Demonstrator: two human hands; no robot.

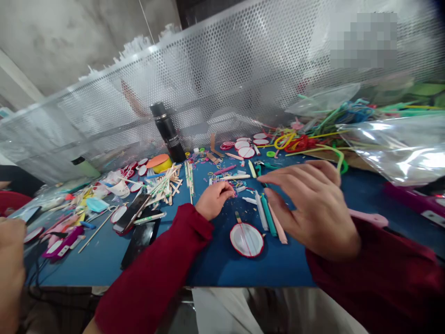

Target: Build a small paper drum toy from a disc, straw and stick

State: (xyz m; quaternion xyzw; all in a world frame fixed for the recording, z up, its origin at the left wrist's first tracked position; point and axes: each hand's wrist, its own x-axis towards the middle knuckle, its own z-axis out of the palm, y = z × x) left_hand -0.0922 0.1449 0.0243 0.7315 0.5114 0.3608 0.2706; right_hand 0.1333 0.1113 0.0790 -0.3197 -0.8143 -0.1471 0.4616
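Observation:
My left hand [213, 198] rests on the blue table [222, 264] with its fingers curled in a pinch among small coloured rubber bands [232, 182]; what it pinches is too small to make out. My right hand [309, 206] hovers above the table with fingers stretched out and apart, holding nothing. Beneath it lie several craft sticks [269, 214] in white, teal and pink. A round white disc with a red rim [246, 240] lies between my two red sleeves.
A black flask [168, 131] stands at the back by the perforated metal screen [222, 69]. Wooden sticks [167, 183], two phones [134, 215], more red-rimmed discs [246, 147], coloured tubes [313, 134] and plastic bags [399, 148] crowd the table. Another person's hand [10, 273] shows at the left.

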